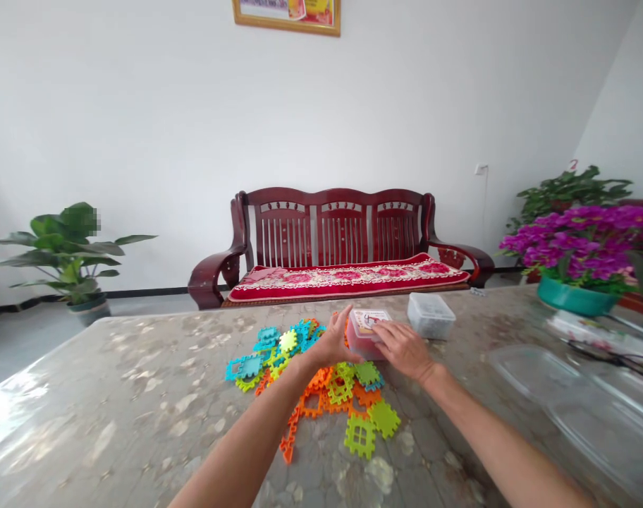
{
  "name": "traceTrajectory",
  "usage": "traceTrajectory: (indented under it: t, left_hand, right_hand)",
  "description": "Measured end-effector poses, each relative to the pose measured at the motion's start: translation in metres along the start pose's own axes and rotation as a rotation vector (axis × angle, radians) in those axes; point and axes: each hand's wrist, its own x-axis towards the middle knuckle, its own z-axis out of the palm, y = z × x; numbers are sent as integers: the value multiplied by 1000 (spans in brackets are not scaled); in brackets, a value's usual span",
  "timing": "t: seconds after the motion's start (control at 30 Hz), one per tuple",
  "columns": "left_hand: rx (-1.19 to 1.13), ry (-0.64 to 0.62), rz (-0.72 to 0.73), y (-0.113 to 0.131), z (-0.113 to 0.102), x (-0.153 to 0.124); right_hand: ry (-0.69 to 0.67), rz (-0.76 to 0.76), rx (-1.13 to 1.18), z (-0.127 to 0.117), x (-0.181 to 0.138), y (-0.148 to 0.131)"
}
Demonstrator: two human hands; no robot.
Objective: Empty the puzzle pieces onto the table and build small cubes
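Gripping a box [360,343] with left hand [333,344], right hand [405,351] touching its lid [364,321], its hold unclear, colourful pieces [340,385] beside.

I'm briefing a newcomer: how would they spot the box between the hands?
On the table before the wooden bench, find the notched tiles. By their far right edge, between left hand and right hand, is a plastic box. Its label and reddish front distinguish it from the greyish box beside it.

Pale wall [142,127], gold-framed picture [287,10], carved red-brown wooden bench [343,219] with floral red cover [347,276], grey floor [147,303]
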Motion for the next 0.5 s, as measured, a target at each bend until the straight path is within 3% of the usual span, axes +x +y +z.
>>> traceTrajectory:
  t: [0.13, 0.27, 0.5]
  left_hand:
    - [-33, 8, 12, -5, 14, 25]
    - [-46, 45, 38, -19, 23, 37]
    - [46, 98, 25, -31, 33, 42]
  right_hand:
    - [-103, -108, -191, -2, 10, -4]
    - [-97, -124, -347, 12, 10, -8]
    - [-83, -120, -388, 26, 10, -9]
